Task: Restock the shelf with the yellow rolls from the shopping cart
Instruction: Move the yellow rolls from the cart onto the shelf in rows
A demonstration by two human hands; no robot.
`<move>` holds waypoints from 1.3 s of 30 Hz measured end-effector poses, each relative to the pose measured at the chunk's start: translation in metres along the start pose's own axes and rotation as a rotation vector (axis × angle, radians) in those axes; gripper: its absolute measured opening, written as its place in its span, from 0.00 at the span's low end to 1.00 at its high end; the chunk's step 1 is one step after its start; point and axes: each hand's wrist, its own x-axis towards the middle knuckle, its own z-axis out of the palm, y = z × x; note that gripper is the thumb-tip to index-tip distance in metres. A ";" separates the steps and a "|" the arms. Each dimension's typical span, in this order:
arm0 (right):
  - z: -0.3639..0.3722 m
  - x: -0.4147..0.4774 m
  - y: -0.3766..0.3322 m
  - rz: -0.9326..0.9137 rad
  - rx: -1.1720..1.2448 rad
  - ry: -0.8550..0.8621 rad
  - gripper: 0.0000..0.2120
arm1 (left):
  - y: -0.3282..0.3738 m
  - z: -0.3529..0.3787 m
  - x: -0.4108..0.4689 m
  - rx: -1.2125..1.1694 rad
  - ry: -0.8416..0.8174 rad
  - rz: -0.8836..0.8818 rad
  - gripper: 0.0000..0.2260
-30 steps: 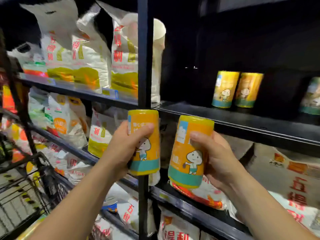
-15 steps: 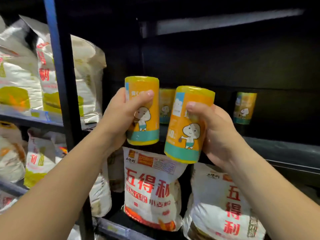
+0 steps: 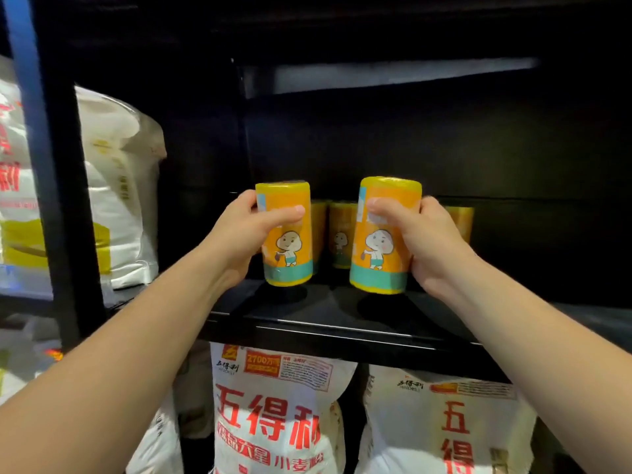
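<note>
My left hand (image 3: pixel 239 234) grips a yellow roll (image 3: pixel 286 241) with a teal band and a cartoon figure, held upright at the front of the black shelf (image 3: pixel 328 319). My right hand (image 3: pixel 424 241) grips a second yellow roll (image 3: pixel 383 241), upright, its base just above or touching the shelf board. Behind them stand more yellow rolls: one between the two held rolls (image 3: pixel 340 234), one partly hidden behind the left roll (image 3: pixel 318 220), one behind my right hand (image 3: pixel 460 222). The shopping cart is out of view.
White flour bags with red lettering (image 3: pixel 273 415) (image 3: pixel 444 422) fill the shelf below. More white bags (image 3: pixel 116 200) sit in the bay to the left, past a black upright post (image 3: pixel 65 200). The shelf's right part lies dark with no goods visible.
Both hands have moved forward and down with their rolls, from the air in front of the shelf to its front board. The view has come closer to the shelf.
</note>
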 end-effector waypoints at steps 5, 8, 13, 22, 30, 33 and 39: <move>0.016 0.032 0.009 0.018 -0.050 0.070 0.22 | -0.009 -0.012 0.026 0.071 -0.090 -0.061 0.17; 0.026 0.048 0.013 0.045 -0.086 0.089 0.25 | -0.014 -0.017 0.035 0.125 -0.160 -0.087 0.17; 0.036 0.059 0.015 0.104 -0.199 0.071 0.29 | -0.016 -0.015 0.046 0.177 -0.195 -0.113 0.19; 0.043 0.070 0.026 0.140 -0.259 0.062 0.21 | -0.022 -0.004 0.050 0.189 -0.255 -0.085 0.14; 0.046 0.080 0.033 0.155 -0.305 0.051 0.12 | -0.028 -0.009 0.057 0.175 -0.205 -0.095 0.14; 0.048 0.085 0.035 0.160 -0.326 0.048 0.11 | -0.028 -0.010 0.058 0.198 -0.219 -0.088 0.13; 0.049 0.090 0.039 0.123 -0.366 0.047 0.11 | -0.027 -0.009 0.060 0.247 -0.215 -0.063 0.11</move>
